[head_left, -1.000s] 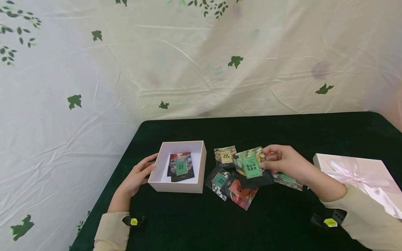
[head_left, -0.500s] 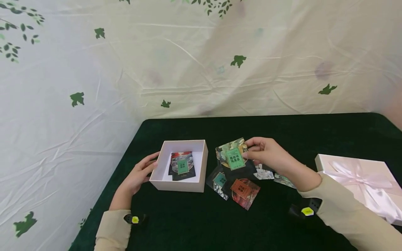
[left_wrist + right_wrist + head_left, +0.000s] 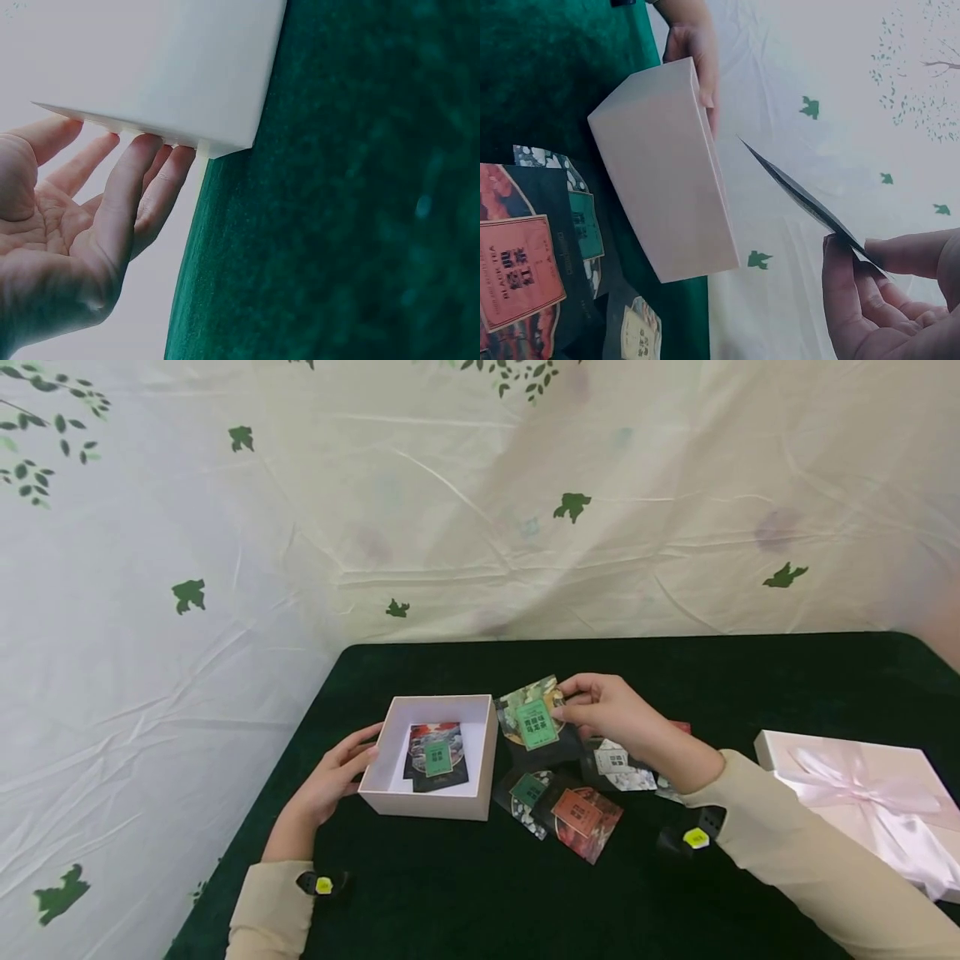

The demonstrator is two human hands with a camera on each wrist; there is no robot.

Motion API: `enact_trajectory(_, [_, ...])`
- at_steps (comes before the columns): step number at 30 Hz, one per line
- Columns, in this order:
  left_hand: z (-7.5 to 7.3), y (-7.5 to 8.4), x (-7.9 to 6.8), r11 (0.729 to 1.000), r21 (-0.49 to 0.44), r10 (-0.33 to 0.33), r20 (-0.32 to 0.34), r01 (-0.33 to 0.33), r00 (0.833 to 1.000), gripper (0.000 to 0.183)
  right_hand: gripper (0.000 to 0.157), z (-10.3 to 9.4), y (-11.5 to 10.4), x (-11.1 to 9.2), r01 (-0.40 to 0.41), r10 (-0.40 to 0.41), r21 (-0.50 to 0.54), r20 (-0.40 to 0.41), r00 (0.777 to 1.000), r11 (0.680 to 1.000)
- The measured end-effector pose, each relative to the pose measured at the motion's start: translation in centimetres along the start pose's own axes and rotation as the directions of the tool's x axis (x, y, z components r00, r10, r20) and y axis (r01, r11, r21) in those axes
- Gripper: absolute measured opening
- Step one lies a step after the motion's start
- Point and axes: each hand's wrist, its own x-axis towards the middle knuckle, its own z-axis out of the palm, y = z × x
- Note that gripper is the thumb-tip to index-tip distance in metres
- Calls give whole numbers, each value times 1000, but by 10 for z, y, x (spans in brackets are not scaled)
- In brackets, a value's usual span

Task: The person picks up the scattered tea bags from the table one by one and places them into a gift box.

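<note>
My right hand (image 3: 611,714) pinches a flat tea packet with a green label (image 3: 536,724) between thumb and fingers, just right of the open white box (image 3: 426,807). In the right wrist view the held packet (image 3: 802,199) appears nearly edge-on, raised beside the box (image 3: 660,172). My left hand (image 3: 332,777) touches the box's left wall; the left wrist view shows its spread fingertips (image 3: 180,154) against that side. Inside the box lie dark packets, the top one green-labelled with a red and grey picture (image 3: 437,760).
More packets lie right of the box: a red-labelled one (image 3: 577,814), a teal-labelled one (image 3: 529,789) and a white-labelled one (image 3: 613,762). A pink lid with a satin bow (image 3: 855,785) sits at far right. The dark green cloth (image 3: 570,910) covers the table before a leaf-print curtain (image 3: 450,510).
My right hand has carried the green-labelled packet left and away from me, from over the pile to the box's right edge. My left hand stays at the box.
</note>
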Motion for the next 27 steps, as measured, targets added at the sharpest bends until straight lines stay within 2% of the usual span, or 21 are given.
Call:
enact_trajectory(8, [1, -1, 1, 1000, 0, -9, -11, 9, 1000, 60, 34, 14, -12, 18, 17, -19, 48, 38, 999, 999])
enact_trajectory(16, [2, -2, 1, 1000, -7, -4, 5, 4, 1000, 60, 38, 35, -21, 33, 12, -16, 71, 52, 999, 997])
enact_trajectory(27, [-1, -2, 0, 1000, -7, 14, 11, -14, 1000, 60, 34, 69, -19, 49, -24, 17, 83, 84, 996, 996])
